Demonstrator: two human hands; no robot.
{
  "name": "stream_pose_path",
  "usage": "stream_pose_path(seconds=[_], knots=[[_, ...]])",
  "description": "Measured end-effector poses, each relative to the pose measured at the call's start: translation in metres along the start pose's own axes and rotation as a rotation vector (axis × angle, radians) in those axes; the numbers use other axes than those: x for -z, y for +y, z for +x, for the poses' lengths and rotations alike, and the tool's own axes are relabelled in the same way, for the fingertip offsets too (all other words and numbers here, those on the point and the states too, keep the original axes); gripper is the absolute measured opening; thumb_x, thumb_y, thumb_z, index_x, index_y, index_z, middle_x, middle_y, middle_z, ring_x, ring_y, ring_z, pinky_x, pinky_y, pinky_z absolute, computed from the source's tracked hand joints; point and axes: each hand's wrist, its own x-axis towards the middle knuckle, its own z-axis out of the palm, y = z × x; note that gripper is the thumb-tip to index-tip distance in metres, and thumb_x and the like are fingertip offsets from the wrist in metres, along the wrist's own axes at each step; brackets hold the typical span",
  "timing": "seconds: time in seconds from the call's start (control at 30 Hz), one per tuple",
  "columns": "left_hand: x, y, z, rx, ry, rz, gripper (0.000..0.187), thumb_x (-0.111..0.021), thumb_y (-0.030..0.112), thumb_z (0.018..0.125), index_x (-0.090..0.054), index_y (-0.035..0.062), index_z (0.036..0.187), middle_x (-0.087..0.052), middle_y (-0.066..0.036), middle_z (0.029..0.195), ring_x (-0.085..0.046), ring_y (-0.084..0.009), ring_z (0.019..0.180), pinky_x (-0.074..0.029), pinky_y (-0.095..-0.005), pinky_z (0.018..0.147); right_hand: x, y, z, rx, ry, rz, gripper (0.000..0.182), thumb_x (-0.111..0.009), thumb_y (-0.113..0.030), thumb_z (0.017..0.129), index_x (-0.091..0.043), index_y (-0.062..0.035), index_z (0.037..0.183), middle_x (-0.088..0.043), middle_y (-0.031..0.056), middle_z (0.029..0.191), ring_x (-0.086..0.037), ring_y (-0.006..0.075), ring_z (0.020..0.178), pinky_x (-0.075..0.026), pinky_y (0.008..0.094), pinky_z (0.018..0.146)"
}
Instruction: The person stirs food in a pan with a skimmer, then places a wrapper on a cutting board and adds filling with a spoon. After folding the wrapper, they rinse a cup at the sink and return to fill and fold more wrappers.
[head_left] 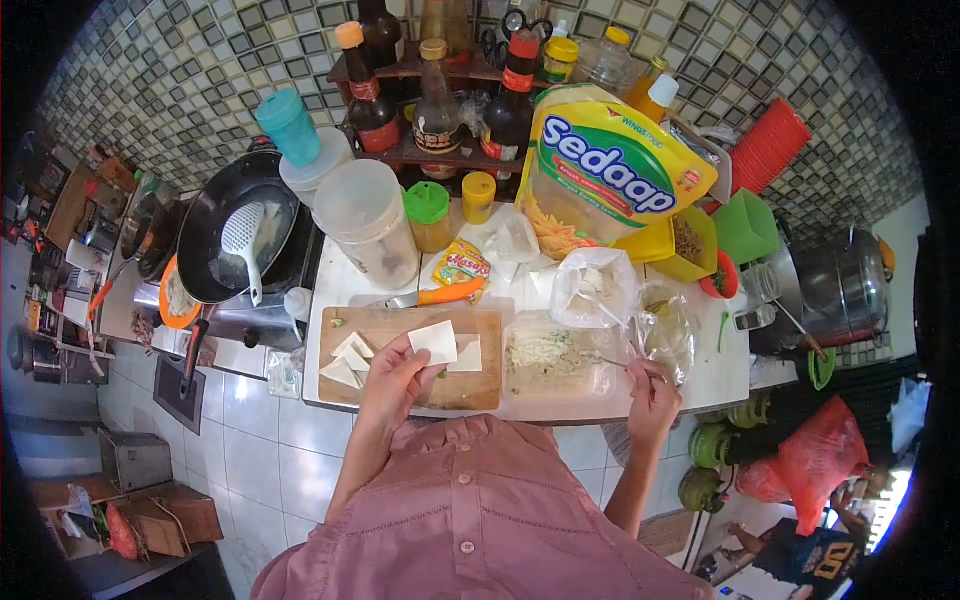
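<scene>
My left hand (pixel 393 380) pinches a square white dough wrapper (pixel 434 342) above the wooden cutting board (pixel 478 392). Another wrapper (pixel 466 356) lies on the board behind it. Several folded white triangles (pixel 343 372) rest at the board's left side. To the right stands a clear plastic container (pixel 598 385) of pale filling with green bits (pixel 545 350). My right hand (pixel 652 395) is closed round a thin metal utensil (pixel 615 362) that reaches to the filling; its head cannot be made out.
An orange-handled knife (pixel 448 292) lies along the board's far edge. Behind are a seasoning packet (pixel 462 266), plastic bag (pixel 594 285), tall canister (pixel 368 225) and large yellow pouch (pixel 610 165). A black pan (pixel 225 250) with a white slotted turner (pixel 243 240) sits left.
</scene>
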Motion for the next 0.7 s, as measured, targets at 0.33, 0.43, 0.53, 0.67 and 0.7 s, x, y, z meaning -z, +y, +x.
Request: stream_pose_path(seconds=[0.33,0.43,0.53,0.67,0.7], knots=[[-0.006,0.004,0.0,0.017,0.004,-0.021,0.022,-0.045,0.0,0.085,-0.049,-0.0078,0.106,-0.057,-0.012,0.101,-0.057,-0.0172,0.093,-0.05,-0.0259,0.081,-0.01,0.034,-0.008,-0.425,0.108,0.173,0.019,-0.051,-0.012,0.087,-0.059,0.0043,0.081,-0.054,0.0023,0.06,-0.044,0.0053,0.049,-0.034,0.0205,0.043],[-0.002,0.002,0.001,0.023,0.002,-0.018,0.026,-0.047,0.001,0.084,-0.049,-0.0082,0.108,-0.056,-0.015,0.103,-0.059,-0.0212,0.092,-0.051,-0.027,0.08,-0.021,0.045,-0.014,-0.515,0.095,0.334,0.019,-0.05,-0.013,0.088,-0.058,0.0034,0.08,-0.054,0.0022,0.061,-0.039,0.0031,0.044,-0.029,0.0194,0.038],[-0.002,0.003,0.0,0.018,0.005,-0.027,0.026,-0.047,0.001,0.084,-0.049,-0.0082,0.109,-0.056,-0.015,0.103,-0.058,-0.0213,0.093,-0.051,-0.0268,0.08,-0.029,0.048,-0.018,-0.566,0.138,0.468,0.021,-0.051,-0.015,0.088,-0.056,0.0014,0.077,-0.053,0.0023,0.062,-0.035,0.0021,0.041,-0.023,0.0186,0.035],[-0.001,0.003,0.0,0.018,0.002,-0.022,0.026,-0.046,0.001,0.084,-0.048,-0.0085,0.109,-0.056,-0.015,0.103,-0.058,-0.0217,0.094,-0.051,-0.0277,0.081,-0.025,0.043,-0.017,-0.69,0.217,0.685,0.024,-0.05,-0.019,0.089,-0.053,-0.0027,0.071,-0.045,-0.0008,0.056,-0.029,0.0028,0.04,-0.018,0.0194,0.035],[-0.003,0.004,0.0,0.019,-0.004,-0.024,0.026,-0.045,0.002,0.085,-0.048,-0.0089,0.109,-0.056,-0.014,0.102,-0.058,-0.0201,0.093,-0.051,-0.0276,0.081,-0.024,0.045,-0.017,-0.691,0.218,0.685,0.024,-0.05,-0.019,0.089,-0.053,-0.0027,0.071,-0.045,-0.0008,0.056,-0.029,0.0028,0.04,-0.018,0.0194,0.035]])
